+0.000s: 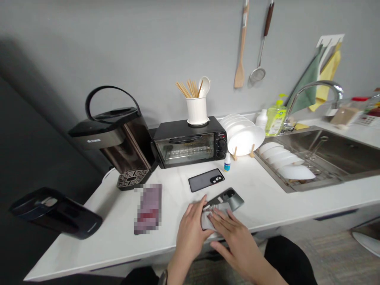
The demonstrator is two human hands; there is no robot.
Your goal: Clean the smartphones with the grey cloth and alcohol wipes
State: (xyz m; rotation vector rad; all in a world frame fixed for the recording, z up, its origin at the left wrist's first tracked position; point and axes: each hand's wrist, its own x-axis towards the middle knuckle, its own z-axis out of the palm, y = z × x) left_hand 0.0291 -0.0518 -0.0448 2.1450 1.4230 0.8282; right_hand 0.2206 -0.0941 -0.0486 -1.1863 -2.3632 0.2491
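A dark grey smartphone (236, 201) lies back up at an angle on the white counter, its camera bump facing up. My left hand (190, 227) grips the phone's near left end, the thumb and index finger around its edge. A light grey cloth (206, 221) covers the lower part of the phone. My right hand (233, 233) presses the cloth onto the phone's back, fingers stretched over it and thumb apart. Just beyond lies a dark phone case (204, 181) with camera cut-outs. A small white and blue bottle (227, 163) stands behind the case.
A toaster oven (190, 146) bears a utensil holder (196, 111). To its left stand a drinks dispenser (118, 138) and a dark tumbler (56, 213). A blurred purple packet (149, 208) lies nearby. White plates (246, 140) and a sink (350, 156) with bowls are at right.
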